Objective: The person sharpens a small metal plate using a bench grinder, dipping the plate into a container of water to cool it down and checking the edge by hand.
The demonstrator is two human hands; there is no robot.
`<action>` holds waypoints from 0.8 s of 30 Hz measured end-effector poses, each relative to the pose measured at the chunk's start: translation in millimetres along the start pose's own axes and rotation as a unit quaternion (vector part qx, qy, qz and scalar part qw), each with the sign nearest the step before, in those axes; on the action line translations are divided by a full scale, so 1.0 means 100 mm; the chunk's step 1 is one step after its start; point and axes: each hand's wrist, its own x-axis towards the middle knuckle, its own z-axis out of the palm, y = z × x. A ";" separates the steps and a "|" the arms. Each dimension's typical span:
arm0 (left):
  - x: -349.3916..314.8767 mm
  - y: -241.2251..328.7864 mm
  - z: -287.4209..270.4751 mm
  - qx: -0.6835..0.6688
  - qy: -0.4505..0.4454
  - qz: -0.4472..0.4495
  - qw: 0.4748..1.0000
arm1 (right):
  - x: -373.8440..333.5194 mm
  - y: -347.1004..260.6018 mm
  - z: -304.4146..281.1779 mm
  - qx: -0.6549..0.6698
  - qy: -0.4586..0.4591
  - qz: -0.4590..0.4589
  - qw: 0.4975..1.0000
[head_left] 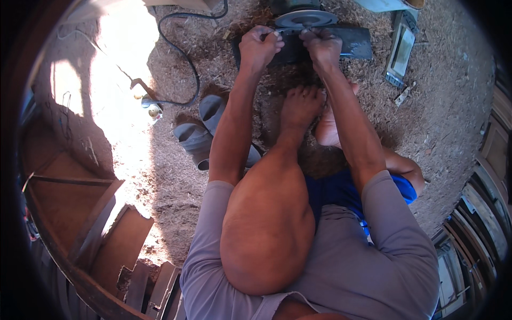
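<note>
In the head view, a thin grey strip (290, 32) is pinched at each end by the left hand (258, 48) and right hand (322, 48), fingers closed on it, over a dark board (352, 42) beside a grey disc (305, 18). Two grey sandals (205, 125) are seen on sawdust (442, 106)

The person wears a loose grey long-sleeved shirt (384, 266) — its sleeves pushed up to about the elbows, cuffs wide and unbuttoned. Below it show bright blue shorts (341, 194). Forearms, legs and feet are bare — no gloves, no shoes.
</note>
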 end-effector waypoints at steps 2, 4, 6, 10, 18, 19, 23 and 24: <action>0.00 -0.03 -0.03 -0.011 -0.001 0.001 1.000 | -0.02 -0.02 0.02 -0.021 0.000 -0.003 1.000; 0.01 -0.04 -0.05 -0.024 0.001 -0.005 1.000 | -0.04 -0.03 0.04 -0.030 0.002 0.002 1.000; 0.02 -0.05 -0.06 -0.023 0.003 -0.006 1.000 | -0.04 -0.02 0.05 -0.035 0.001 -0.012 0.999; 0.00 -0.03 -0.08 -0.016 -0.002 -0.002 1.000 | -0.05 -0.04 0.05 -0.041 -0.005 -0.011 0.999; 0.02 0.01 0.02 0.010 -0.005 -0.007 1.000 | -0.01 -0.02 -0.04 0.004 0.000 -0.012 1.000; 0.02 0.00 0.03 0.012 -0.005 -0.006 1.000 | 0.00 -0.01 -0.04 0.009 0.001 -0.002 1.000; 0.00 0.01 0.05 0.025 0.005 -0.011 1.000 | 0.01 0.01 -0.04 0.049 -0.002 0.004 0.999; 0.00 0.02 0.06 0.026 0.005 -0.013 1.000 | 0.00 0.00 -0.04 0.046 -0.004 0.004 0.999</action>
